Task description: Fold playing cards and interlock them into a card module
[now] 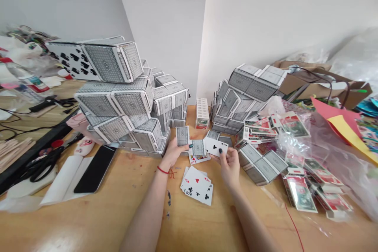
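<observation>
My left hand (173, 152), a red string round its wrist, is closed with the thumb against a grey-backed playing card (198, 148). Another grey-backed card (182, 135) stands up beside its fingers. My right hand (228, 162) pinches an ace of clubs (216, 147) face up, its left end meeting the card at my left thumb. Partly covered below them is a red face card (198, 160). Nearer me on the table lies a loose pile of face-up cards (197, 185), an ace of hearts among them. Both hands' lower fingers are partly hidden.
Stacked card-built boxes rise at left (118, 104) and right (248, 86), with a smaller card block (262, 163) beside my right hand. A column of card packs (202, 112) stands between. Scissors (44, 161) and a black phone (95, 169) lie left; opened card packs (299, 193) and plastic lie right.
</observation>
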Demonstrator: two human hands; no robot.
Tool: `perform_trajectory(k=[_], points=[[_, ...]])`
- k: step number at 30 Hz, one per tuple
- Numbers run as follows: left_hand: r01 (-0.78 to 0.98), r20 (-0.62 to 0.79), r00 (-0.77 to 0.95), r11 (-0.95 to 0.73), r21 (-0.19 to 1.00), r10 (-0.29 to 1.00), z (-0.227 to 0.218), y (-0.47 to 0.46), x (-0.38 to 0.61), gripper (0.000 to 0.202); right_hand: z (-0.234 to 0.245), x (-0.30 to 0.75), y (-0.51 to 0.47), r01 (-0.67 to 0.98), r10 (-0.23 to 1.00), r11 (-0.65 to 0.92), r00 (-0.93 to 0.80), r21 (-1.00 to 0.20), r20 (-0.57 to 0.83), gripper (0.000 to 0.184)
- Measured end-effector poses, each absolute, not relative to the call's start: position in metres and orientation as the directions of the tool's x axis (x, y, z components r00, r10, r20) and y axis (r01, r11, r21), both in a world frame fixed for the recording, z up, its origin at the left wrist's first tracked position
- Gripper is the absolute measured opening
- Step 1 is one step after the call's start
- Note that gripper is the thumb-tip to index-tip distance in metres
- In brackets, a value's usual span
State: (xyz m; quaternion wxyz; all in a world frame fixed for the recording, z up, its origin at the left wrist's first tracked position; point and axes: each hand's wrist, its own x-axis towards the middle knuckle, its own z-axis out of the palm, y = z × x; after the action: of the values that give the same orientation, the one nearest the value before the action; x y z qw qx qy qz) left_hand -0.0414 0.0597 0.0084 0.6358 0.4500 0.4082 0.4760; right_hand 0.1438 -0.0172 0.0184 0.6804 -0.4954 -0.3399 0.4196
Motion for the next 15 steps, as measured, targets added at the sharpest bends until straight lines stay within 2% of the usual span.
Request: perform_trajectory(k=[6, 9, 15], points=[[-0.224, -0.104, 0.202, 0.149, 0.963, 0.974, 0.0097, 0.0606, -0.0428, 0.046, 0.0203, 0.1465, -0.0183, -0.219, 0.861, 0.198, 0.505, -0.955, 0.063, 0.031], [-0.207, -0.095, 0.201, 0.137, 0.969, 0.975, 0.0092, 0.0608, -0.0427, 0.046, 0.0193, 0.1448, -0.0184, -0.227, 0.908, 0.149, 0.417, -0.962, 0.042, 0.03], [-0.173, -0.076, 0.185, 0.108, 0.979, 0.98, 0.0042, 0.0618, -0.0427, 0.046, 0.0143, 0.1498, -0.0187, -0.157, 0.99, -0.021, 0.136, -0.987, -0.043, 0.028]])
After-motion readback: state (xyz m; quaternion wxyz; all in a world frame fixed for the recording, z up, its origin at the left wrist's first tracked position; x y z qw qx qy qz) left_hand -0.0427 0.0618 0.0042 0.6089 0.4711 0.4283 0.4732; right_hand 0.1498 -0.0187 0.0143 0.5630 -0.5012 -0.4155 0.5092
